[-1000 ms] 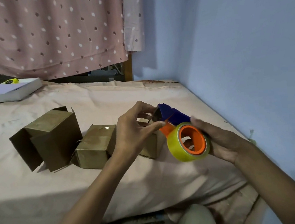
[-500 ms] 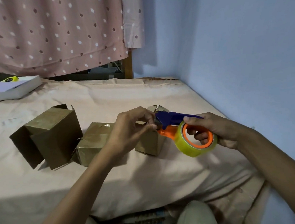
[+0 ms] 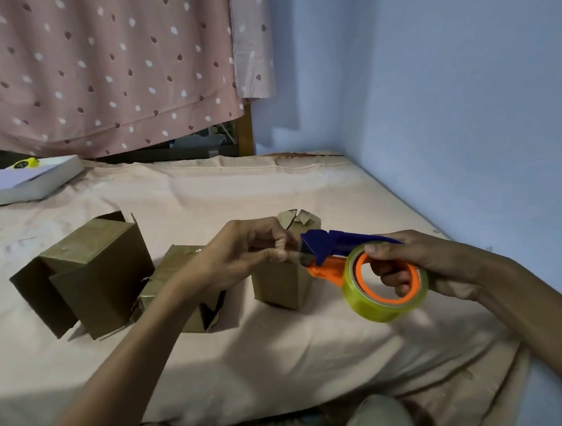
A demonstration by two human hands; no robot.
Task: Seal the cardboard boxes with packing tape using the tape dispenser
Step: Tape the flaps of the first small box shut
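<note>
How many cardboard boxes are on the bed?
3. The left box is the biggest. The middle box lies partly behind the left hand. The right box stands behind the tape dispenser. Others may lie outside the view.

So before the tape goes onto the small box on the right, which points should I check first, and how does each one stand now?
1. Tape dispenser held firmly: ok, right hand grips it through the roll's core.
2. Tape end pulled free: ok, left hand pinches it at the blue head.
3. Small box flaps closed: not ok, they stand up, torn.
4. Box steadied: not ok, no hand touches it.
5. Tape over the seam: not ok, it is in front of the box.
6. Tape left on roll: ok.
</note>
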